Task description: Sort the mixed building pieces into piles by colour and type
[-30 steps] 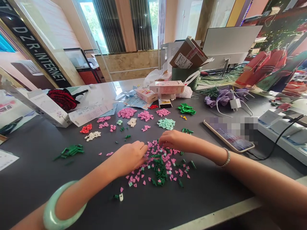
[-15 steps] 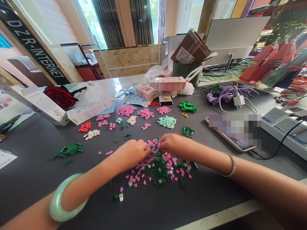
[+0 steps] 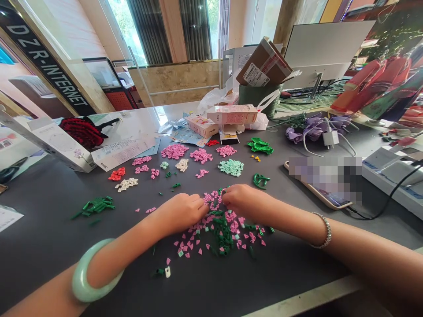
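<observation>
Left hand and right hand are half-curled at 10 and 1 o'clock on the pink-and-green pile, can't tell if they're gripping anything tbh.

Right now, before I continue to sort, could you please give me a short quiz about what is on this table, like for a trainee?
1. True or false: the phone lies to the right of the mixed pile.

2. Which pieces lie nearest to the few yellow pieces?
A) the white pieces
B) the bright green pieces
C) the orange-red pieces

3. Fill in one word: the left hand and the right hand are at the mixed pile, where most pieces are pink or dark ____.

Key: 1. True; 2. B; 3. green
</observation>
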Available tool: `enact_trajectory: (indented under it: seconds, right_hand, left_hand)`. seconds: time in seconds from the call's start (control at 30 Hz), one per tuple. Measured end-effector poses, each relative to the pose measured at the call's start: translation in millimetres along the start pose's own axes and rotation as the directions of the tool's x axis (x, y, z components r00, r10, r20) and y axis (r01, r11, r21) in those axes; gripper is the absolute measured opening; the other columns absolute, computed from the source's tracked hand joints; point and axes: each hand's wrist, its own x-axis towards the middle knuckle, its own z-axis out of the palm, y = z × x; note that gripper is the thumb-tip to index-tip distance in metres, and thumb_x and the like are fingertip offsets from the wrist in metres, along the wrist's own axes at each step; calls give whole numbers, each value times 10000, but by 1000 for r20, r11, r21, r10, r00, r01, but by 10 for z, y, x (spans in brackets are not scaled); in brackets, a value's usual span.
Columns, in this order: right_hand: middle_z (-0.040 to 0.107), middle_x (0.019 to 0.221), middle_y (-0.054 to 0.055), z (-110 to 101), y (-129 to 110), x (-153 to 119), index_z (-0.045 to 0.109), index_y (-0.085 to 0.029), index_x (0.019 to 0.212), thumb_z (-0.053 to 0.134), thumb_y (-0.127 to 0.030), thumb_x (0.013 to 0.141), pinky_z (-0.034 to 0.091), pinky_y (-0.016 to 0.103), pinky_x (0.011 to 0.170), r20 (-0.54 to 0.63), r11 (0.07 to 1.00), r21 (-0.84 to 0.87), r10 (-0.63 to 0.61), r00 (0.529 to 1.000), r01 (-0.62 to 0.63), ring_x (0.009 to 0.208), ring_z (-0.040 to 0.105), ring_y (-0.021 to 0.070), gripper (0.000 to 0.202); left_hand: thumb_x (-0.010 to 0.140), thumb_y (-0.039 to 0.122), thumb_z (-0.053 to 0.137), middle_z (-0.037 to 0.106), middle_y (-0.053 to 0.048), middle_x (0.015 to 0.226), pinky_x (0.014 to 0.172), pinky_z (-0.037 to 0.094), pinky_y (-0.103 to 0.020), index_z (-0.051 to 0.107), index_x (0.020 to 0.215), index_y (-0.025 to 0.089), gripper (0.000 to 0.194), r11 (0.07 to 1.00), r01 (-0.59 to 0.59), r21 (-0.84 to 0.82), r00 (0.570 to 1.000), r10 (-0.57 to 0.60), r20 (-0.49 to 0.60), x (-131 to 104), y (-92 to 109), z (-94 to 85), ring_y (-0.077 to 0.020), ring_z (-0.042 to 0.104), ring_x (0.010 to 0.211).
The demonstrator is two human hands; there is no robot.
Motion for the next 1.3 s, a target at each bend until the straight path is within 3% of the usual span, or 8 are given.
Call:
enact_trajectory:
  seconds: [0.17,0.4,0.6,0.77,0.97,1.13,1.3]
  right_hand:
    - [622,718,39,43,59,17,612,-148,714,544,-63,832,296,247,547,-14,994,77,79,997,-77,629,527,120,161]
    - [588,716,38,60,89,-2,582,-145,683,525,-33,808,298,251,559,-33,991,131,35,999,-30,638,504,120,177]
    - [535,678,12,91,138,-4,563,-158,677,558,-109,787,290,254,565,-73,983,184,7,997,7,607,445,111,120]
    - [535,690,9,26,212,-12,563,-154,683,536,-110,768,302,250,582,-27,965,262,22,999,-14,615,433,103,99]
    - [532,716,12,-64,204,-10,570,-145,698,512,-95,797,307,248,586,36,976,216,22,999,-29,618,419,101,125]
    - [553,722,20,-97,172,-1,610,-138,708,535,-98,825,325,248,598,71,988,155,-4,997,-7,627,451,109,145]
    - [599,767,45,-109,156,-10,645,-124,739,541,-101,857,334,254,607,84,995,95,-20,996,12,651,483,119,159]
  left_hand:
    - [898,76,453,543,-14,620,452,275,-297,497,695,167,227,1000,-21,15,998,22,-55,-10,-16,7,-159,483,564]
    - [875,50,461,536,-7,602,438,250,-306,480,673,169,235,998,-48,39,993,52,-103,3,-29,-10,-155,476,530]
    - [892,63,445,520,-4,581,433,250,-307,473,661,173,257,997,-55,56,989,62,-138,21,-32,-16,-153,474,520]
    - [900,80,451,525,0,586,436,269,-304,479,658,169,259,997,-51,55,984,60,-168,27,-61,-32,-148,475,521]
    - [902,83,411,518,9,581,429,274,-306,480,659,174,269,999,-27,43,975,35,-219,55,-113,-72,-144,465,509]
    - [954,177,369,518,17,583,442,319,-280,482,684,179,292,1000,-25,6,969,26,-245,120,-168,-125,-130,480,513]
    - [951,167,361,517,13,574,431,287,-279,483,679,176,298,999,-38,22,960,43,-277,204,-162,-57,-128,473,505]
